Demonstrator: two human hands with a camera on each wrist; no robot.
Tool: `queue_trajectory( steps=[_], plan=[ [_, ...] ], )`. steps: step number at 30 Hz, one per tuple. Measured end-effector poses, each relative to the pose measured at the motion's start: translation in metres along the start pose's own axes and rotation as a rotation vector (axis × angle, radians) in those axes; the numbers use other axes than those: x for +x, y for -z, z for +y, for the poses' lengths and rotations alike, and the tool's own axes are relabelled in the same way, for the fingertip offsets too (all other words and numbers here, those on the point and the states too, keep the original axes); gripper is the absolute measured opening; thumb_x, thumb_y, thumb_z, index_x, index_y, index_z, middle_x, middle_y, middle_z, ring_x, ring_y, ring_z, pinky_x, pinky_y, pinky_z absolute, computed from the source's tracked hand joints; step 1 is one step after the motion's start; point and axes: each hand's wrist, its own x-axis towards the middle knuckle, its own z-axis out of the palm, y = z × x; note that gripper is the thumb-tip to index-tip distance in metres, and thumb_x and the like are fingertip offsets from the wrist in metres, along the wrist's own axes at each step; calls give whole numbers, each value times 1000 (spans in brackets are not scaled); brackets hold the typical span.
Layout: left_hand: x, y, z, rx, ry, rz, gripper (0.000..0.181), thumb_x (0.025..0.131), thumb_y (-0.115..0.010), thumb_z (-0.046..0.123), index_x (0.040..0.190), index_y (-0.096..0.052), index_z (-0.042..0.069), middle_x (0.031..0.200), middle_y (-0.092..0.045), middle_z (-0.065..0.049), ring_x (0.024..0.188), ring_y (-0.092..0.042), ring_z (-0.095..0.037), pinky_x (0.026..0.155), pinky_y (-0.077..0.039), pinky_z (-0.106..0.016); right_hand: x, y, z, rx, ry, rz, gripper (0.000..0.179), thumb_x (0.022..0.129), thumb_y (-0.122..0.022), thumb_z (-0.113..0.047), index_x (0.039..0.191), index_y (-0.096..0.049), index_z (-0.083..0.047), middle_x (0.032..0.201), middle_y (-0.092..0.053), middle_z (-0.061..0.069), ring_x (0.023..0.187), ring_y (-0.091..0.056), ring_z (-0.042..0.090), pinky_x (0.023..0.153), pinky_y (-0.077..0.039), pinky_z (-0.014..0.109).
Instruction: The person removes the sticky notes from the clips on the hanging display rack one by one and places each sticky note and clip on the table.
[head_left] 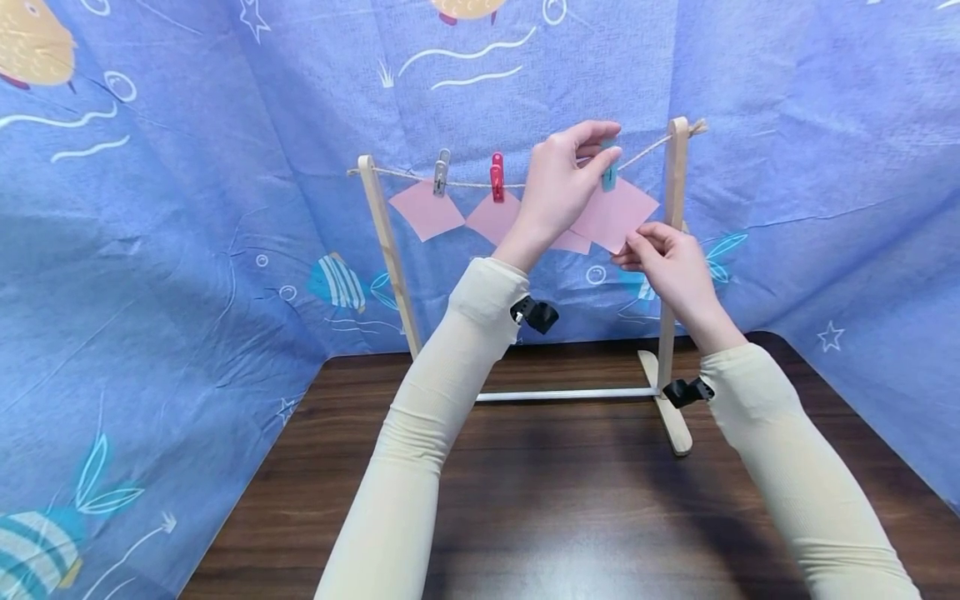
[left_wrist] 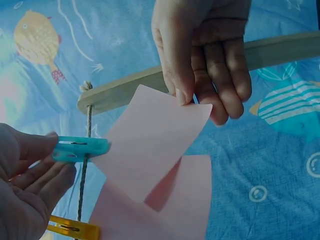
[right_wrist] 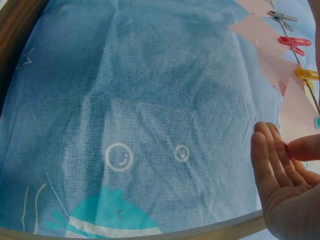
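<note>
Three pink sheets already pegged on string. Your left hand fingers pinch teal peg over fourth pink sheet; right hand fingers pinch its lower corner. Release left.

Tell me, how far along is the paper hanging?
Three pink sheets already hang from the string by grey, red and yellow pegs. The left hand pinches a teal peg on the fourth sheet, which the right hand steadies. No spare sheets are visible.

Pink paper — teal peg clipped
</note>
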Motion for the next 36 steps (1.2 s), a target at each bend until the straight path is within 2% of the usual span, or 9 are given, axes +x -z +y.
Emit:
queue_trajectory(
  steps=[10,15,18,21,25,30,36],
  plan=[
    [3,1,-5,-79,-76,118,20,95,-71,8,114,-76,5,112,-75,-2,97,-68,3,87,-50,-11,-5,0,-3,-34,-20,14,32,104,-57,-22,106,-65,9,82,-74,-4,77,-71,7,72,-59,20],
    [7,3,0,-112,-128,168,20,94,-72,8,113,-76,5,113,-75,-2,99,-67,4,88,-50,-11,-7,0,-2,-64,-28,21,32,104,-58,-23,103,-65,8,80,-73,-5,76,-71,8,72,-59,21],
    [9,3,4,-160,-146,186,19,94,-72,6,112,-76,3,113,-75,-5,99,-67,3,89,-50,-12,-7,1,-3,-57,-36,24,31,103,-58,-22,102,-65,8,79,-73,-5,76,-72,9,72,-59,21],
    [10,4,6,-201,-142,183,20,94,-71,4,113,-75,0,115,-74,-8,100,-67,1,90,-50,-12,-8,4,-4,-46,-37,28,31,103,-58,-21,103,-65,10,79,-73,-5,75,-72,9,72,-59,21],
    [6,11,5,-192,-107,169,24,94,-72,6,117,-73,-1,118,-73,-9,104,-67,-3,91,-49,-11,-11,8,-4,-30,-19,24,30,103,-58,-19,104,-64,11,80,-73,-5,75,-72,7,72,-59,19],
    [-5,32,10,-198,-47,181,31,93,-72,5,123,-68,-1,123,-70,-9,107,-66,-8,93,-49,-13,-16,12,-5,-40,1,45,28,103,-59,-19,104,-63,8,81,-73,-9,76,-72,5,72,-58,18],
    [-8,76,16,-240,-39,239,36,91,-73,-1,125,-63,-6,124,-68,-13,109,-65,-15,96,-50,-17,-18,31,-12,-40,34,125,17,100,-64,-14,106,-68,2,85,-73,-15,75,-72,4,73,-58,17]
  ],
)
